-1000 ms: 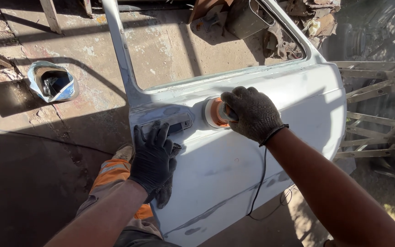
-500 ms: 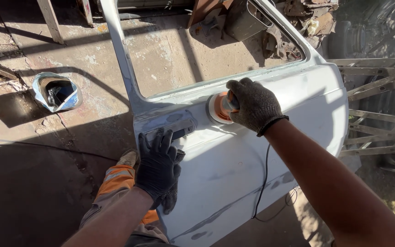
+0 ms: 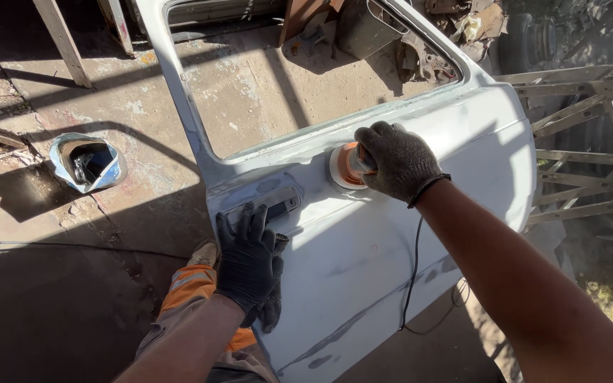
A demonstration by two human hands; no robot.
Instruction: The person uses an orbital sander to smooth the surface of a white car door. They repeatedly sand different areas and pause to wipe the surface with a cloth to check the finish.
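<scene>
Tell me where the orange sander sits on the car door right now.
The orange sander is under the gloved right hand, pressed against the pale car door just below the window opening, up and right of the left hand.

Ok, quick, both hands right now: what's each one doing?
Left hand: open, gloved, flat on the car door, holding nothing.
Right hand: closed around the orange sander, pressed to the door.

Pale blue-white car door point(image 3: 391, 269), orange-and-white sander point(image 3: 347, 167), grey and black gloves, orange trouser leg point(image 3: 189, 291)

Stained concrete floor point(image 3: 143, 120) bears a crumpled metal container point(image 3: 86, 163).
</scene>
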